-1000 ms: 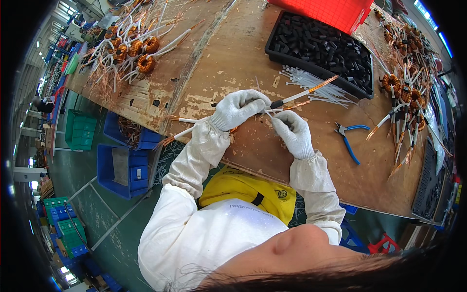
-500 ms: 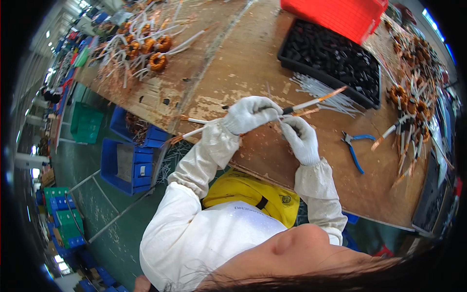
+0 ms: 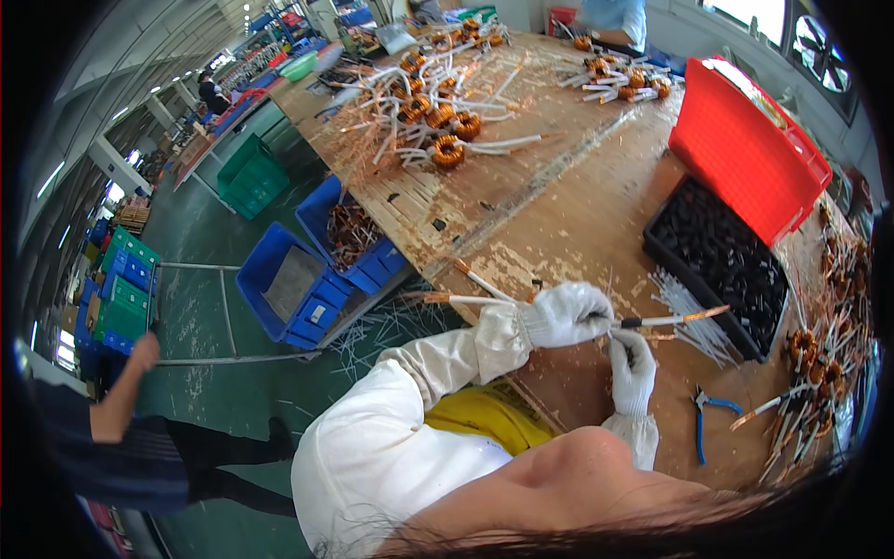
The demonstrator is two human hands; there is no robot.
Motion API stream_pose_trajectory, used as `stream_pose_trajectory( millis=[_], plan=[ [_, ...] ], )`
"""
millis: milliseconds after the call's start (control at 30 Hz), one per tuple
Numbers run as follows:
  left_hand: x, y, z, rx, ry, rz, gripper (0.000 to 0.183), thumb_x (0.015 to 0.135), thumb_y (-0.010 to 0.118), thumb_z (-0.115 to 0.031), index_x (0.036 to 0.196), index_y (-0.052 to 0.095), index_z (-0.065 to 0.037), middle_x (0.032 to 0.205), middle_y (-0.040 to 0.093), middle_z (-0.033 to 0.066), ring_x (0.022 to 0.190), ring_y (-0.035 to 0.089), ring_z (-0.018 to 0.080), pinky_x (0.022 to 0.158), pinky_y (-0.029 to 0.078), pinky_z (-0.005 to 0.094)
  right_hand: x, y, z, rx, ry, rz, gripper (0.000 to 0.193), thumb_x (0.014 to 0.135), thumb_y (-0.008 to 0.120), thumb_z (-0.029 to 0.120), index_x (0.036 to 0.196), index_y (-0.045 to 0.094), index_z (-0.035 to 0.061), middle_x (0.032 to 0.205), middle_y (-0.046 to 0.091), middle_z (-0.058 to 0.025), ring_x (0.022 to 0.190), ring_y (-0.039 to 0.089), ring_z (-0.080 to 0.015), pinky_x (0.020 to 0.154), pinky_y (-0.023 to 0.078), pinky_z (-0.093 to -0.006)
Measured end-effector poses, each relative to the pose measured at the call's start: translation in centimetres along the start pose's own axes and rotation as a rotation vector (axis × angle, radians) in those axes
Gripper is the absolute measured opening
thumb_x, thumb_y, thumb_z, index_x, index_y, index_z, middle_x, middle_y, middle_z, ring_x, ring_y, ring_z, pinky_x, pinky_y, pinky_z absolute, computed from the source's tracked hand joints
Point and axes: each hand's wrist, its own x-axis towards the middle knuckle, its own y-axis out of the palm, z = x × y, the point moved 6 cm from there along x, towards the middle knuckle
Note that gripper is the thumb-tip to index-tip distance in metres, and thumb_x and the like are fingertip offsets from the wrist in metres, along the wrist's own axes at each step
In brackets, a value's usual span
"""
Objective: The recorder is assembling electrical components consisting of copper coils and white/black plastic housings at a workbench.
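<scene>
My left hand (image 3: 566, 315), in a white glove, is closed around white-sleeved wire leads. On its right side sticks out a white lead (image 3: 666, 320) with a black sleeve and a bare copper end. More white leads (image 3: 475, 300) with copper ends reach out past its wrist on the left. Close against its fingertips, my right hand (image 3: 633, 368), gloved too, has thumb and fingers pinched together. What lies in that pinch is too small to make out. Whatever the leads join to is hidden behind the left glove.
Copper-wound ring coils (image 3: 447, 151) lie heaped at the far left, more (image 3: 824, 368) at the right. A black bin (image 3: 656, 238) of black sleeves, a red basket (image 3: 736, 149), thin white strips (image 3: 689, 317) and blue-handled cutters (image 3: 700, 429) are rightward. Blue bins (image 3: 279, 279) and a walking person (image 3: 121, 447) are left.
The view has swung left, so the table and hands sit further right and lower. A walking person and a far worker have come into view. Both hands remain together at the wire leads.
</scene>
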Motion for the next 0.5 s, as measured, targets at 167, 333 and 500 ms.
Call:
stream_pose_trajectory(
  millis=[167, 333, 500],
  plan=[
    [-0.2, 0.2, 0.2, -0.031, -0.071, 0.011, 0.01, 0.087, 0.075, -0.017, 0.093, 0.071, -0.011, 0.082, 0.067, 0.0071, 0.071, 0.065, 0.0235, 0.064, 0.052, 0.0351, 0.2, 0.2, -0.8, -0.035, 0.018, 0.011, 0.014, 0.095, 0.064, 0.0, 0.107, 0.069, -0.0008, 0.098, 0.071, -0.0052, 0.086, 0.062, -0.0089, 0.08, 0.051, -0.0251],
    [-0.6, 0.5, 0.4, -0.114, -0.004, -0.004, 0.012, 0.086, 0.077, -0.015, 0.093, 0.068, -0.013, 0.086, 0.067, 0.005, 0.074, 0.065, 0.0221, 0.067, 0.052, 0.0342, 0.0, 0.6, -0.6, -0.034, 0.028, -0.027, 0.014, 0.094, 0.065, 0.002, 0.107, 0.069, -0.0004, 0.095, 0.071, -0.0044, 0.083, 0.062, -0.0085, 0.078, 0.051, -0.0249],
    [-0.9, 0.1, 0.5, -0.24, -0.098, -0.022, 0.014, 0.085, 0.077, -0.014, 0.096, 0.068, -0.013, 0.086, 0.067, 0.0045, 0.073, 0.065, 0.0207, 0.066, 0.052, 0.0324, 0.0, 0.7, -2.3, 0.107, 0.077, -0.043, 0.014, 0.093, 0.068, 0.004, 0.106, 0.071, 0.0004, 0.096, 0.072, -0.0038, 0.083, 0.063, -0.0074, 0.077, 0.052, -0.0251]
  ],
)
